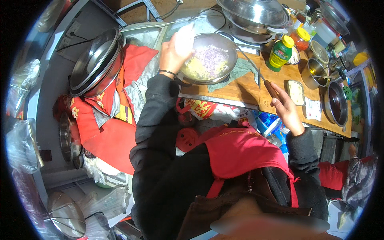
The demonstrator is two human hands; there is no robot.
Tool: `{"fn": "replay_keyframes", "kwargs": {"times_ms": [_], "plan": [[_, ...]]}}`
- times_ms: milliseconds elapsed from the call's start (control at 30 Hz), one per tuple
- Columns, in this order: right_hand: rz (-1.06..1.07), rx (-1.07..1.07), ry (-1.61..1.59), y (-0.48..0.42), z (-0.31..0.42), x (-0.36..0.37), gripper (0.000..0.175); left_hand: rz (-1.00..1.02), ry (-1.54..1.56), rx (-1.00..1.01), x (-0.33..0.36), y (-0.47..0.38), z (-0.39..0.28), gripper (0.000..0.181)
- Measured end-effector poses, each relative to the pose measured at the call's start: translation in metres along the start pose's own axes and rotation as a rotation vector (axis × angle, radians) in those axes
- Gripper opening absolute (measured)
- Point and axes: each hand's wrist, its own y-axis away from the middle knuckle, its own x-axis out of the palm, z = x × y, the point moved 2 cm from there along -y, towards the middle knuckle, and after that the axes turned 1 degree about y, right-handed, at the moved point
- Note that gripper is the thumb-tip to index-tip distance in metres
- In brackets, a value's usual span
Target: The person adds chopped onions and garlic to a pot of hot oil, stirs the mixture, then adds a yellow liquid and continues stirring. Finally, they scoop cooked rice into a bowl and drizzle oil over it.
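My left hand (174, 54) grips a white container (184, 37), washed out by glare, tilted over the left edge of a wok (232, 64). In the wok lie chopped purple onion (211, 57) and a yellow chopped food (196, 67). Against my right hand (283, 105) rests the wooden handle (271, 89) of a long metal utensil, whose shaft slants up towards the wok's right rim; its far end is hidden. The thumb and fingers are around the handle. A green cloth (232, 76) lies on the cutting board just right of and below the wok.
On the wooden boards (249, 94) at right stand a green bottle with yellow cap (280, 54), a rectangular food tin (296, 92), a white packet (313, 109) and metal pots (336, 103). A large lidded steel pot (258, 15) stands behind. Steel basins (97, 63) lean at left on red bags.
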Motion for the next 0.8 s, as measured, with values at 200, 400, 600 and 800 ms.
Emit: {"fn": "replay_keyframes", "kwargs": {"times_ms": [200,400,600,800], "plan": [[0.043,-0.153,0.072,-0.01,0.014,-0.001,0.044,0.018,1.083,-0.343,-0.005,0.014,0.043,0.074],[0.015,-0.431,0.468,-0.031,0.042,0.029,0.043,0.081,1.146,-0.26,0.003,0.027,0.036,0.07],[0.216,-0.347,0.802,-0.038,0.054,0.03,0.049,0.146,1.212,-0.438,0.001,0.031,0.052,0.056],[0.133,-0.443,0.883,-0.03,0.061,-0.017,0.047,0.098,0.775,-0.161,-0.003,0.008,0.068,0.082]]}}
